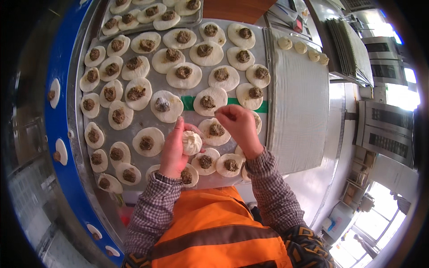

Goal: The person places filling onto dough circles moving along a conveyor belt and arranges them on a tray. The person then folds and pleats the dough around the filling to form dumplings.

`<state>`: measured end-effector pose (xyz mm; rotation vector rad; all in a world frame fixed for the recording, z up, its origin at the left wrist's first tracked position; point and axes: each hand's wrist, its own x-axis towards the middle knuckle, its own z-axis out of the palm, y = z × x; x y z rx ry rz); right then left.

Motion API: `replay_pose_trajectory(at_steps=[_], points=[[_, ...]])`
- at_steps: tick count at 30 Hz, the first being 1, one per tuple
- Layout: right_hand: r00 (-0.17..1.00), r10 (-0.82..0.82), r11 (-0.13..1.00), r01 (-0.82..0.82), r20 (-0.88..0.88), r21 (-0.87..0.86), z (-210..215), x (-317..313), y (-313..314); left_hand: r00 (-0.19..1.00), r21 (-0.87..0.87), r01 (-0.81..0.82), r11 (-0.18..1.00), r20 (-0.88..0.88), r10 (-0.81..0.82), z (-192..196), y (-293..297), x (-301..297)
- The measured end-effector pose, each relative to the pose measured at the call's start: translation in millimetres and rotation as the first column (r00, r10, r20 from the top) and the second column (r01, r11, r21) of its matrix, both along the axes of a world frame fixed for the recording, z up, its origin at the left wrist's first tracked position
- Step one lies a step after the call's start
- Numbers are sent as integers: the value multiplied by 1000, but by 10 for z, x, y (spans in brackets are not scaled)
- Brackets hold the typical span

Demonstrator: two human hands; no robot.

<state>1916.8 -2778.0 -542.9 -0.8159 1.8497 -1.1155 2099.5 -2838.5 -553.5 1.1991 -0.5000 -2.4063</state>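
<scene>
A pleated white filled bun (191, 143) rests in my left hand (173, 152), its gathered folds facing up and my fingers curled around its side. My right hand (237, 126) is raised to the right of the bun and apart from it. Its thumb and fingers are pinched together; whatever may be between them is hidden. Below both hands, flat dough rounds topped with brown filling cover the metal table (139, 121). One such dough round (214, 131) lies partly between my hands, and another dough round (166, 106) sits just beyond my left fingertips.
At right, a cloth-covered board (299, 107) carries several finished buns (300, 47) at its far end. A tray (196, 18) of filled rounds stands at the far left. Along the left runs a blue conveyor belt (54, 120) with a few rounds. Stacked trays (351, 49) stand far right.
</scene>
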Motion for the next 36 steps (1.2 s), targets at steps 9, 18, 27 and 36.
replay_pose_trajectory(at_steps=[9, 18, 27, 36], points=[[755, 212, 861, -445, -620, -247, 1108, 444, 395, 971, -131, 160, 978, -160, -180, 552, 39, -33], [681, 99, 880, -400, -725, -256, 1226, 514, 636, 955, -272, 203, 941, -158, -252, 700, 140, -39], [926, 248, 964, -266, -286, -24, 1167, 135, 867, 915, -134, 275, 952, -269, -302, 646, 349, -743], [867, -305, 947, 232, -394, -224, 209, -1943, 449, 852, -686, 463, 561, 519, -69, 85, -254, -859]])
